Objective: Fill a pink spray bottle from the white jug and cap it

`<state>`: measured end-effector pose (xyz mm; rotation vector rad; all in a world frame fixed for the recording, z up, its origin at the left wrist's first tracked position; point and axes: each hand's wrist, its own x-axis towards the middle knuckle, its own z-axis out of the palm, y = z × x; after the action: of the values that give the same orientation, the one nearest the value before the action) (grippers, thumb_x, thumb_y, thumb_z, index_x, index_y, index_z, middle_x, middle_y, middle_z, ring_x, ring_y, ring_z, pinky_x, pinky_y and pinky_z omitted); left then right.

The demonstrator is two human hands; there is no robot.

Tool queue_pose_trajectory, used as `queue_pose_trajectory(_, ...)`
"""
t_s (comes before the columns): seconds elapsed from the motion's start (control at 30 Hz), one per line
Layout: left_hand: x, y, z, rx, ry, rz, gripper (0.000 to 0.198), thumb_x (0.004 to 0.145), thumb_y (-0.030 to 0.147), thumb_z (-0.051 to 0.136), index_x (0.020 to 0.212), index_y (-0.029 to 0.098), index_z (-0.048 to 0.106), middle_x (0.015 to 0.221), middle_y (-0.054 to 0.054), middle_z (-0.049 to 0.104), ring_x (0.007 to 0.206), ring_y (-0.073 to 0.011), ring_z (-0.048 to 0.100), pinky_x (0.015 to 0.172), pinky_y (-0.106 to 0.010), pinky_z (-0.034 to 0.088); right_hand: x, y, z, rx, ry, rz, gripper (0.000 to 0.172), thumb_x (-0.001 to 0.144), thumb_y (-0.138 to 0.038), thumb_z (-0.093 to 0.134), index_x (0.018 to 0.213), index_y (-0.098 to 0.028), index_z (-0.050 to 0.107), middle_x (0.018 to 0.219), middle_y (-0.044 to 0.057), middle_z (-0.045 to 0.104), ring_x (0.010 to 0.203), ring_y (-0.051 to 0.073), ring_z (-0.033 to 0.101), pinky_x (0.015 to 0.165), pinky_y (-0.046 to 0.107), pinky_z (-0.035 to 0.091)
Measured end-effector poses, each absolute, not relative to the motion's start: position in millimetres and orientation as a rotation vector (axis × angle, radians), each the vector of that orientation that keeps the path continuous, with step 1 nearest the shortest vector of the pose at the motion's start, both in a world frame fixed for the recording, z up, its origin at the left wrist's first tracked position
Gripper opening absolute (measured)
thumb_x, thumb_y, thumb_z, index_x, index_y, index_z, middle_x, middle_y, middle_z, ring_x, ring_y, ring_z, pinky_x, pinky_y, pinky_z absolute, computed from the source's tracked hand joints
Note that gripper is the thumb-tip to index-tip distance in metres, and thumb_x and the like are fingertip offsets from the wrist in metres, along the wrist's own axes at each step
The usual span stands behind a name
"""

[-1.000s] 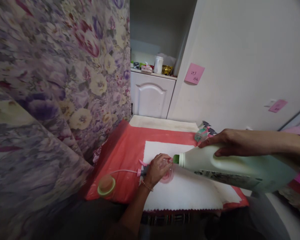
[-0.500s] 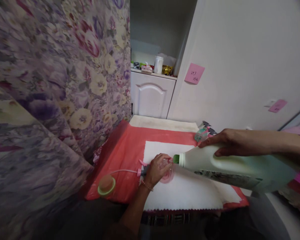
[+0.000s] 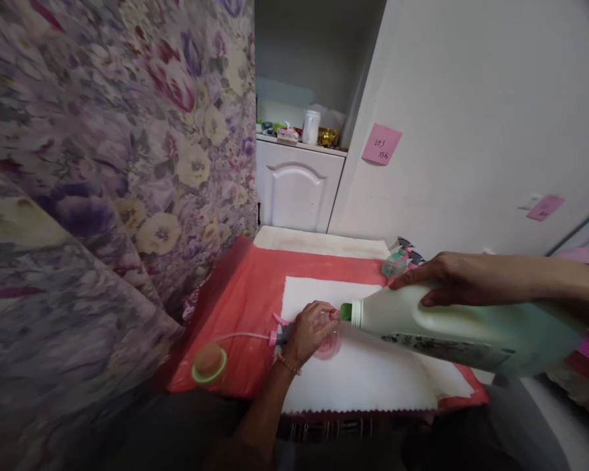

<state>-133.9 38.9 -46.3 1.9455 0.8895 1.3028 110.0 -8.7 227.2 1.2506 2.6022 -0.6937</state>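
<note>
Right hand [image 3: 451, 278] clamped on tilted jug [image 3: 446, 330] above white cloth [image 3: 373, 379]; left hand [image 3: 309, 330] wrapped round pink bottle [image 3: 330, 341] on cloth; both unmoved since second ago.

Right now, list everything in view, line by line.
jug: one, white shading to pale green, tilted, mouth at the small bottle
small bottle: one, clear pink, on the white cloth
spray head: one, pink with thin tube, on the red sheet
cap: one, green rim, orange middle, near left corner of the sheet
white cloth: one, on the sheet
red sheet: one, under the cloth
spray bottles: count unclear, teal and pink, far right of the sheet
curtain: one, purple floral, left
cabinet: one, white, back
jar: one, white, on the cabinet
sticky notes: two, pink, wall
left hand: grips the small bottle
right hand: holds the jug from above
</note>
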Motion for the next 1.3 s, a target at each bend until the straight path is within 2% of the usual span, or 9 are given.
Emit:
queue_pose_trajectory(0.57, -133.9, 38.6, -46.0, 1.942, 0.884, 1.306, 0.013, 0.085, 0.028, 0.066, 0.095, 0.02, 0.066, 0.097, -0.005, 0.067, 0.096, -0.0199, 0.062, 0.088, -0.033, 0.048, 107.7, -9.6, 228.7, 1.221, 2.598, -0.667, 0.047, 0.091, -0.03, 0.053, 0.138, -0.031, 0.054, 0.125, -0.001, 0.07, 0.104, 0.023, 0.069, 0.087, 0.028, 0.053)
queue_pose_trajectory(0.73, -133.9, 38.5, -46.3, 1.943, 0.885, 1.31, 0.013, 0.086, 0.028, 0.065, 0.096, 0.021, 0.066, 0.097, -0.005, 0.067, 0.095, -0.0199, 0.062, 0.088, -0.033, 0.048, 107.4, -10.9, 229.7, 1.231, 2.596, -0.648, 0.046, 0.091, -0.03, 0.053, 0.137, -0.03, 0.056, 0.122, -0.001, 0.072, 0.101, 0.023, 0.07, 0.083, 0.027, 0.054)
queue_pose_trajectory(0.93, -134.5, 38.4, -44.9, 1.948, 0.882, 1.305, 0.011, 0.085, 0.027, 0.066, 0.094, 0.02, 0.065, 0.096, -0.005, 0.067, 0.095, -0.0195, 0.062, 0.088, -0.032, 0.048, 107.5, -10.1, 229.1, 1.24, 2.609, -0.673, 0.047, 0.089, -0.029, 0.054, 0.136, -0.029, 0.057, 0.123, 0.0, 0.071, 0.103, 0.024, 0.069, 0.086, 0.027, 0.052)
queue_pose_trajectory(1.3, -133.5, 37.9, -45.3, 1.948, 0.896, 1.297, 0.011, 0.086, 0.027, 0.064, 0.095, 0.021, 0.065, 0.097, -0.005, 0.067, 0.096, -0.0198, 0.063, 0.088, -0.034, 0.049, 106.5, -9.0, 229.3, 1.226, 2.606, -0.677, 0.047, 0.09, -0.031, 0.053, 0.137, -0.031, 0.056, 0.122, -0.002, 0.072, 0.099, 0.022, 0.07, 0.082, 0.027, 0.054)
